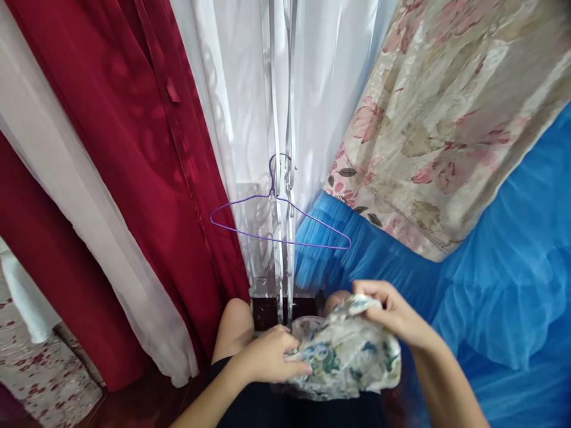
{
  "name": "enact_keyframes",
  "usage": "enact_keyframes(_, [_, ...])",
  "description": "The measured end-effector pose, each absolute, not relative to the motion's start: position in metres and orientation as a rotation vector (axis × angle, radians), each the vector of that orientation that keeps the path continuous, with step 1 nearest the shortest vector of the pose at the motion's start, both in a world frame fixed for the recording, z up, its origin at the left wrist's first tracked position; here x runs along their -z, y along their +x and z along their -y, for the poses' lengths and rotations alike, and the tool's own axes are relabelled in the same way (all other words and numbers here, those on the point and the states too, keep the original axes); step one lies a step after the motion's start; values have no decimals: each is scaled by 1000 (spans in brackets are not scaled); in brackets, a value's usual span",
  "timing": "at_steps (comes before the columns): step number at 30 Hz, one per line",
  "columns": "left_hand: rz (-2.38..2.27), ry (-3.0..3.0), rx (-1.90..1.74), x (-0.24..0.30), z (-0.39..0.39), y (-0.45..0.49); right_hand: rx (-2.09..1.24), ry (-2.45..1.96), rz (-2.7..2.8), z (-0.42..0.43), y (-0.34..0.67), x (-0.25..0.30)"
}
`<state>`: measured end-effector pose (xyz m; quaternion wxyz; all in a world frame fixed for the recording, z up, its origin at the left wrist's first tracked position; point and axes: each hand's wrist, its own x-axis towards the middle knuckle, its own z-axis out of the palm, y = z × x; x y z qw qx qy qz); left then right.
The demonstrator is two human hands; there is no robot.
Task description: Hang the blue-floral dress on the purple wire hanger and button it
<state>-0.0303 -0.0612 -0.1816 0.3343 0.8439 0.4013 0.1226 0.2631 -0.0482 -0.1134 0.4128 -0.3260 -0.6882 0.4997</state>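
A crumpled piece of floral cloth [343,356], off-white with blue and green flowers, is stretched between my two hands just above my lap. My left hand [276,356] pinches its left edge between thumb and fingers. On the other side, my right hand [388,306] grips the upper right edge, fingers closed over the fabric. What kind of garment or cloth it is, I cannot make out. Beyond my hands, a purple wire hanger [285,242] hangs with nothing on it, its hook at a white upright rack [277,261].
A red curtain [165,178] and white drapes [243,119] hang to the left and behind the rack. At right hang a pink floral cloth [428,137] and blue ruffled tulle [499,285]. My bare knee [235,324] is close to the red curtain.
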Motion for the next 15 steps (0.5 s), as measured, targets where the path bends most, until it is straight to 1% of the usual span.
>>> enact_keyframes(1, [-1120, 2231, -346, 178, 57, -38, -1176, -850, 1709, 35, 275, 106])
enact_keyframes(3, [-1207, 2250, -507, 167, 48, -53, -1039, -895, 1629, 2, 296, 93])
enact_keyframes(7, [-1112, 2257, -912, 134, 39, -63, -823, -910, 1530, -68, 310, 65])
enact_keyframes(11, [-918, 2306, -1178, 102, 43, -52, -908, -908, 1442, -114, 283, 42])
enact_keyframes(15, [-947, 2215, -1366, 86, 46, -55, -1083, -915, 1462, -132, 241, 37])
